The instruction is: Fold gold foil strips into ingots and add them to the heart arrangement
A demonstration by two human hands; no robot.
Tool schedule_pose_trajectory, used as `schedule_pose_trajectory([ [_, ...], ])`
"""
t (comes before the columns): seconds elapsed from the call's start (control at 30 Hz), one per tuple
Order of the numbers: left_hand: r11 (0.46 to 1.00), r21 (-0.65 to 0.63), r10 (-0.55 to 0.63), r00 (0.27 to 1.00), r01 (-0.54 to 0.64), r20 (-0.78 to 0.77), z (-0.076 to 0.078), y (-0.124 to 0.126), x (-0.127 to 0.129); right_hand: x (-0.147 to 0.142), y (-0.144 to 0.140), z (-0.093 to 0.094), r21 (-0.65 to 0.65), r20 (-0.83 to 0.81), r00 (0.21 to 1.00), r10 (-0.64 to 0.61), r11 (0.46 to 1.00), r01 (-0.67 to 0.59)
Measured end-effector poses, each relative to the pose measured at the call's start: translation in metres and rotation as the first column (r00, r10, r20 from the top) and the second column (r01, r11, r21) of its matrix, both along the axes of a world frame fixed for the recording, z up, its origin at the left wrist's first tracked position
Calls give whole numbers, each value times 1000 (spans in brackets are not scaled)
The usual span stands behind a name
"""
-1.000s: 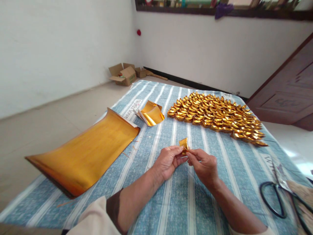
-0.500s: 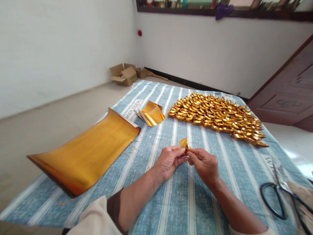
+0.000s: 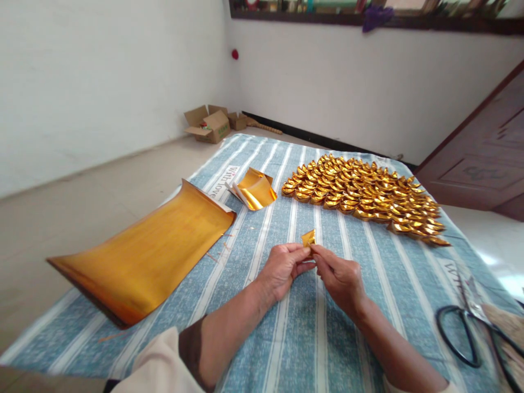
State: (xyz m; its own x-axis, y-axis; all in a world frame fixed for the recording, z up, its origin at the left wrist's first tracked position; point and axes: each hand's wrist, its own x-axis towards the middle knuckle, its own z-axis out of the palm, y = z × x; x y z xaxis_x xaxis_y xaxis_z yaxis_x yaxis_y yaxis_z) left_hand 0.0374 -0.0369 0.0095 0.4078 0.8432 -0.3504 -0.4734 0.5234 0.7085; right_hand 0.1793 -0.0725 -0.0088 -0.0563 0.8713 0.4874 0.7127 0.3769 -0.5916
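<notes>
A small folded piece of gold foil paper [image 3: 308,238] is pinched between my two hands above the striped cloth. My left hand [image 3: 284,268] grips its lower left side with thumb and fingers. From the right, my right hand [image 3: 338,275] presses its thumb and forefinger on the lower edge, close against the left fingertips. The fingers cover the lower part of the foil. Beyond them, many folded gold paper ingots [image 3: 360,196] stand in packed rows. To the left lie a large gold foil sheet [image 3: 151,256] and a smaller stack of gold foil sheets [image 3: 254,189].
Black-handled scissors [image 3: 470,322] lie at the right edge, beside a brownish item [image 3: 507,333]. Thin foil scraps [image 3: 221,254] are scattered near the large sheet. A blue striped cloth [image 3: 254,349] covers the table. Open cardboard boxes [image 3: 210,125] sit on the floor by the wall.
My right hand has shifted slightly left and up, its fingertips now closer to my left thumb. The top of the foil looks a little more folded over.
</notes>
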Motion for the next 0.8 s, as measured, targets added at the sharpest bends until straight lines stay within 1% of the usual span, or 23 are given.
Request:
schedule_pose_trajectory([
  [0.2,1000,14,-7,1000,7,-9,0,1,-1,-1,-1,-1,-15,-18,1000,-12,1000,12],
  [0.43,1000,14,-18,1000,19,-22,1,1,0,1,1,-4,-22,-12,1000,18,1000,-18],
  [0.6,1000,-3,-7,1000,7,-2,2,2,-1,0,1,-4,-35,-11,1000,24,999,-24],
  [0.73,999,-45,11,1000,-10,19,1,3,-1,-2,0,-5,-14,-15,998,-55,998,55],
  [0.8,997,-70,26,999,-24,26,0,4,-1,-3,1,-7,-17,-48,994,-99,995,98],
])
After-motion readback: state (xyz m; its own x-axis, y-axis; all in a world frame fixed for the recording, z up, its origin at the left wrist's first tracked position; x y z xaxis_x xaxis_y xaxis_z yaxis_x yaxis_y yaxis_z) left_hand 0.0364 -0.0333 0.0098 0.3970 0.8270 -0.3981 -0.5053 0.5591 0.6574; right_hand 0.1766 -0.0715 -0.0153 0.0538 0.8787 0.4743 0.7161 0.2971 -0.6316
